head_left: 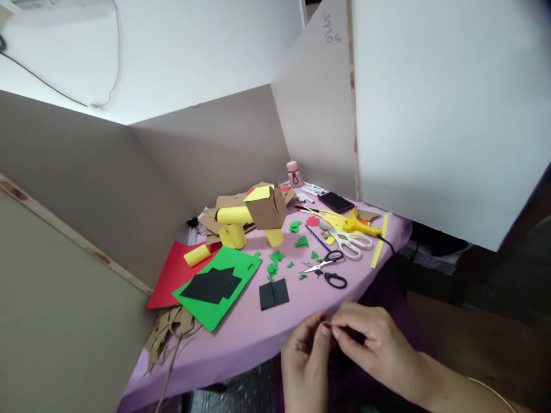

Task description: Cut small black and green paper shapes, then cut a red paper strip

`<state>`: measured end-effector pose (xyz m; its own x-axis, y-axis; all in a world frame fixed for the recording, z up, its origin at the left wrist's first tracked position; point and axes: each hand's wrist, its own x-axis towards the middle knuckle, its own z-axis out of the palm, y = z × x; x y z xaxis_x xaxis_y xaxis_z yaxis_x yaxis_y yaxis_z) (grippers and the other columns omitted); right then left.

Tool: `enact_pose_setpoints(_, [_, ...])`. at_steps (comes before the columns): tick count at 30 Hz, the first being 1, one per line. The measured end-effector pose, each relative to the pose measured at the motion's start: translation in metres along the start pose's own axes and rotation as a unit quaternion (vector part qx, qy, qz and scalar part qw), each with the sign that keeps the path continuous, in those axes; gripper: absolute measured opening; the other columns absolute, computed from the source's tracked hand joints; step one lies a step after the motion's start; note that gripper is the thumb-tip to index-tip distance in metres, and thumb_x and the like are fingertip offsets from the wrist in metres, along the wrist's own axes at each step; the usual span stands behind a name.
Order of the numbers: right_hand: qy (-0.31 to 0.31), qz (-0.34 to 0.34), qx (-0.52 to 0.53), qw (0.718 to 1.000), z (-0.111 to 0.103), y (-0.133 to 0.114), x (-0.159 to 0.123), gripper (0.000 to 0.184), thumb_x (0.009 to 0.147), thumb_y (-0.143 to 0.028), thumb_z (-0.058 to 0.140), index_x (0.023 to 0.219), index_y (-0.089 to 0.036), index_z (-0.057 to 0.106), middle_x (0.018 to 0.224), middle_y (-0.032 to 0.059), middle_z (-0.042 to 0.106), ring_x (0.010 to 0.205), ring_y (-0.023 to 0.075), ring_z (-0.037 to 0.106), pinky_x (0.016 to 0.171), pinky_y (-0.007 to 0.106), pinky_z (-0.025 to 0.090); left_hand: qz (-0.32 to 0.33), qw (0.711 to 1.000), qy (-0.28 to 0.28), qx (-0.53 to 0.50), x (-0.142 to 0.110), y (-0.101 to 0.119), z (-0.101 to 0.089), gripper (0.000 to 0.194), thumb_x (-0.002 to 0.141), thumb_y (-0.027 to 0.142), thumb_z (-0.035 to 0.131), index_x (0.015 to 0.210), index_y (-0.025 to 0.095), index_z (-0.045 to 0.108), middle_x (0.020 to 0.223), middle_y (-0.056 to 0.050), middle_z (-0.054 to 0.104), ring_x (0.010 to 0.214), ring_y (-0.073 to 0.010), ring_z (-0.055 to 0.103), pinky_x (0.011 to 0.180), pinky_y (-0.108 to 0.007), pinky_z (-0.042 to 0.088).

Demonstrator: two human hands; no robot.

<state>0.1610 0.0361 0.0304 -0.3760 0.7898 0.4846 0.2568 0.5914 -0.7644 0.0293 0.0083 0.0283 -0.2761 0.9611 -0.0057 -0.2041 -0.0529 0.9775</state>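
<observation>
Just in front of the table's near edge, my left hand point(306, 358) and my right hand point(383, 347) meet fingertip to fingertip. Both are closed in a pinch, and whatever lies between them is too small and hidden to make out. A spot of red shows at the left thumb's tip. Nearest to them on the table are a folded black paper square point(274, 295) and black-handled scissors point(326, 268) with spread blades. Green paper scraps point(275, 258) lie behind these. Farther back stands a cardboard and yellow paper figure point(264, 212) with rolled paper legs.
Green sheet point(210, 321) with a black cutout point(210, 285) overlaps a red sheet point(161, 281) at left. Cardboard scraps point(170, 330) lie at the front left. White scissors point(350, 244), a yellow glue gun point(359, 223), a phone point(336, 202) and a pink bottle point(294, 174) are at right and back.
</observation>
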Motion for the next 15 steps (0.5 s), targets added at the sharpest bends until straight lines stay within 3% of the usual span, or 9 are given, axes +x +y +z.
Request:
enact_pose_setpoints(4, [0.017,0.09,0.123,0.988,0.002,0.002,0.002,0.02,0.084,-0.025,0.052,0.067,-0.018,0.058,0.061,0.0006,0.058,0.056,0.0146,0.053,0.053,0.024,0.041,-0.037,0.999,-0.017,-0.012,0.0,0.0,-0.003,0.03,0.063,0.04,0.077,0.079,0.015,0.076,0.059,-0.004,0.07,0.053,-0.0131,0.058,0.055,-0.021,0.047])
enact_pose_setpoints(7, [0.021,0.162,0.256,0.953,0.006,0.004,0.003,0.021,0.083,-0.033,0.054,0.068,-0.018,0.057,0.056,-0.001,0.057,0.052,0.0134,0.051,0.051,0.024,0.041,-0.115,0.99,-0.047,-0.069,0.002,0.0,-0.004,0.031,0.058,0.041,0.08,0.071,0.014,0.074,0.056,-0.004,0.068,0.047,-0.0098,0.054,0.049,-0.019,0.043])
enact_pose_setpoints(10, [0.032,0.199,0.355,0.913,0.009,0.005,0.004,0.022,0.081,-0.034,0.056,0.067,-0.017,0.054,0.054,-0.0029,0.055,0.049,0.0117,0.051,0.051,0.023,0.042,-0.153,0.983,-0.077,-0.067,0.005,0.005,-0.007,0.033,0.055,0.041,0.082,0.066,0.012,0.072,0.056,-0.005,0.067,0.044,-0.008,0.052,0.047,-0.018,0.04])
enact_pose_setpoints(15, [0.044,0.204,0.357,0.91,0.008,0.007,0.006,0.023,0.079,-0.034,0.06,0.065,-0.016,0.053,0.058,-0.0038,0.055,0.047,0.0087,0.05,0.049,0.02,0.037,-0.109,0.985,-0.13,0.0,-0.009,0.013,-0.034,0.032,0.063,0.048,0.075,0.064,0.017,0.071,0.057,-0.003,0.066,0.044,-0.0092,0.054,0.046,-0.021,0.041])
